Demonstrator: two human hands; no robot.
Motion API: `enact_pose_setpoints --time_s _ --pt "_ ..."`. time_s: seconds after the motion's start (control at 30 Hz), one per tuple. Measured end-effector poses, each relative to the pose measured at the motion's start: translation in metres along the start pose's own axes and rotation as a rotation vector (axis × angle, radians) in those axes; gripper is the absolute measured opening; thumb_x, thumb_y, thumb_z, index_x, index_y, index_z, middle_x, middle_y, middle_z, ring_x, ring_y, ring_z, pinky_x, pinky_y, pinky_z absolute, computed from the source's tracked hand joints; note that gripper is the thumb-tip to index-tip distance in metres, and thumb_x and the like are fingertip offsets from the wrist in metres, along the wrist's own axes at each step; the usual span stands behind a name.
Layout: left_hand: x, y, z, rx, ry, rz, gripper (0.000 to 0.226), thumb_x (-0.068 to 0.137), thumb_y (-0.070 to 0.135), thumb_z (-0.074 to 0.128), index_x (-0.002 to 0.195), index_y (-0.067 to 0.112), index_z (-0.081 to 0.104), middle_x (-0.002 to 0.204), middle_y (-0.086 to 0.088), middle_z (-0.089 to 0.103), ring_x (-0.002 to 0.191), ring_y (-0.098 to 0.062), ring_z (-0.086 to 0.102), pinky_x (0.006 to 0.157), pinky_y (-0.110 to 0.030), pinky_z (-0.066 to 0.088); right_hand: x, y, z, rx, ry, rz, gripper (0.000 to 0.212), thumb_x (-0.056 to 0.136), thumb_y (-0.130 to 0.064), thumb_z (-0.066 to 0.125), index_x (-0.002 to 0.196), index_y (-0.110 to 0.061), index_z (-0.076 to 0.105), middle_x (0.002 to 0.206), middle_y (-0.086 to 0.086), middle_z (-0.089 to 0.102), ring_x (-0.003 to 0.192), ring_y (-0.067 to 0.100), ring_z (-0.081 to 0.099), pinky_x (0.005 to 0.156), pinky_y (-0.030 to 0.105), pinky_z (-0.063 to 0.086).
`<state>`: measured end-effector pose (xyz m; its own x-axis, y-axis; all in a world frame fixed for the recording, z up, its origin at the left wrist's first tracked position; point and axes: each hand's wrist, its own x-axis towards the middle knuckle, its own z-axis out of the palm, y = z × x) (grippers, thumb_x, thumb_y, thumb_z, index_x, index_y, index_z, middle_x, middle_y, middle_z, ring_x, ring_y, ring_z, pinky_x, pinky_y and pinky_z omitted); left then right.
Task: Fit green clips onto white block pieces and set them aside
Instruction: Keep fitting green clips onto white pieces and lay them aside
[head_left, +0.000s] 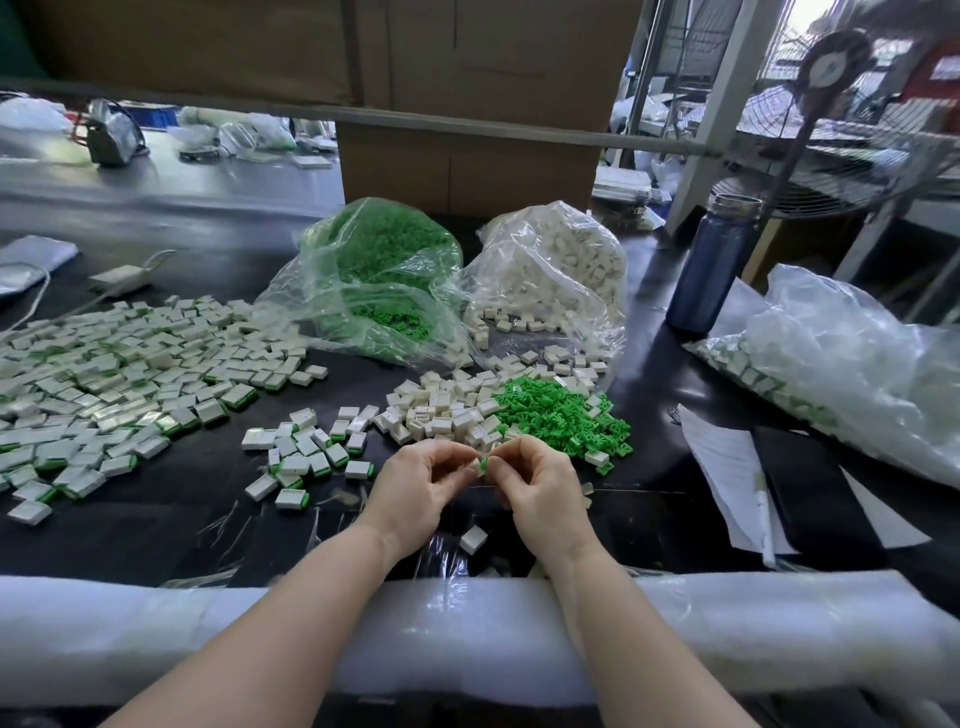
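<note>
The left hand (415, 486) and the right hand (537, 486) meet above the near middle of the dark desk (156, 535), and together their curled fingertips pinch one small white block (479, 466) with a green clip (485, 464) at its right end; whether the clip is fully seated cannot be told. The block is a little squarish white piece, and the clip shows as a bright green edge on it.

Just beyond the hands lies a loose heap of plain white blocks (447, 410), touching a heap of green clips (566, 415) on its right. One single white block (473, 538) lies on the desk under the wrists. To the left, a small scatter of fitted pieces (306, 457) lies near a much wider spread of finished blocks (114, 384), each white with a green edge.

Further back, a clear plastic bag (379, 280) holds green clips, and beside it a second clear bag (556, 275) holds white blocks, some spilling from its mouth. At the right, another plastic bag (841, 364) holds white-and-green pieces, near a blue bottle (714, 265).
</note>
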<state>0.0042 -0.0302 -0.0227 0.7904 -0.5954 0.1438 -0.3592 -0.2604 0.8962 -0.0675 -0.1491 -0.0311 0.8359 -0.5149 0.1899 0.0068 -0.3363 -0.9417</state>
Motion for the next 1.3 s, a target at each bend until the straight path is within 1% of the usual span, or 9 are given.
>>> enact_pose_setpoints --time_s 0.1,0.23,0.43,0.57,0.67,0.87,1.0,1.2,1.3 --pt "-0.0009 -0.0015 0.0062 -0.037 0.033 -0.005 0.013 0.084 0.012 0.066 0.097 0.010 0.069 0.090 -0.002 0.070 0.087 -0.013 0.065 0.084 -0.023 0.051 0.0011 0.0020 -0.0018 -0.019 0.019 -0.013 0.022 0.087 -0.007 0.062 0.073 -0.024 0.059 0.068 -0.005 0.061 0.061 0.007 0.053 0.065 0.030 0.048" --pt "-0.0012 -0.0049 0.0072 -0.034 0.059 -0.008 0.011 0.084 0.012 0.066 0.095 0.012 0.070 0.086 0.000 0.070 0.082 -0.011 0.065 0.081 -0.021 0.051 0.0015 0.0031 -0.0013 -0.017 0.007 0.002 0.023 0.087 -0.008 0.063 0.072 -0.025 0.059 0.067 -0.007 0.061 0.057 0.002 0.051 0.063 0.026 0.046" --pt "-0.0032 -0.0040 0.0073 -0.001 0.055 0.000 0.013 0.084 0.010 0.065 0.096 0.008 0.070 0.088 -0.003 0.068 0.084 -0.013 0.063 0.082 -0.023 0.049 0.0013 0.0024 -0.0015 -0.011 -0.031 0.041 0.023 0.086 -0.008 0.064 0.069 -0.023 0.059 0.065 -0.005 0.061 0.057 0.002 0.053 0.060 0.020 0.044" --pt "-0.0041 -0.0045 0.0074 0.051 0.064 0.025 0.013 0.084 0.009 0.065 0.096 0.006 0.070 0.086 0.001 0.065 0.081 -0.007 0.060 0.075 -0.006 0.043 0.0007 0.0014 -0.0021 -0.038 -0.056 0.040 0.026 0.085 -0.006 0.065 0.065 -0.023 0.059 0.056 -0.011 0.058 0.049 -0.004 0.051 0.055 0.013 0.041" --pt "-0.0049 -0.0050 0.0065 0.089 0.066 0.053 0.010 0.084 0.008 0.066 0.093 0.007 0.071 0.082 0.006 0.062 0.077 0.000 0.056 0.070 0.000 0.037 -0.0001 0.0010 -0.0024 -0.027 -0.082 0.045 0.026 0.085 -0.004 0.064 0.065 -0.020 0.059 0.049 -0.013 0.058 0.047 -0.004 0.052 0.052 0.011 0.041" --pt "-0.0045 -0.0058 0.0053 0.117 0.073 0.068 0.008 0.083 0.007 0.066 0.089 0.008 0.072 0.077 0.016 0.058 0.073 0.005 0.054 0.067 0.003 0.034 -0.0003 -0.0008 -0.0028 -0.047 -0.094 0.029 0.013 0.083 -0.004 0.066 0.072 -0.011 0.064 0.062 -0.002 0.061 0.057 0.008 0.054 0.062 0.025 0.047" --pt "-0.0048 -0.0064 0.0059 0.117 0.071 0.054 0.008 0.083 0.008 0.067 0.089 0.008 0.071 0.076 0.013 0.059 0.073 0.004 0.054 0.067 0.002 0.035 -0.0005 -0.0008 -0.0022 -0.066 -0.081 0.039 0.018 0.083 -0.005 0.066 0.069 -0.015 0.062 0.060 -0.003 0.059 0.055 0.007 0.052 0.061 0.023 0.046" --pt "-0.0061 -0.0063 0.0057 0.189 0.055 0.100 0.009 0.084 0.009 0.066 0.090 0.008 0.072 0.081 0.007 0.059 0.073 0.000 0.052 0.069 0.002 0.034 0.0002 -0.0010 -0.0030 -0.075 -0.104 0.063 0.018 0.084 -0.004 0.065 0.069 -0.014 0.062 0.061 -0.001 0.059 0.058 0.011 0.052 0.064 0.031 0.047" --pt "-0.0059 -0.0068 0.0057 0.213 0.051 0.117 0.010 0.083 0.009 0.066 0.091 0.007 0.072 0.079 0.009 0.056 0.071 0.001 0.051 0.069 0.001 0.034 -0.0002 -0.0016 -0.0038 -0.085 -0.113 0.063 0.017 0.084 -0.004 0.065 0.069 -0.013 0.062 0.062 0.000 0.059 0.059 0.012 0.052 0.064 0.032 0.047"
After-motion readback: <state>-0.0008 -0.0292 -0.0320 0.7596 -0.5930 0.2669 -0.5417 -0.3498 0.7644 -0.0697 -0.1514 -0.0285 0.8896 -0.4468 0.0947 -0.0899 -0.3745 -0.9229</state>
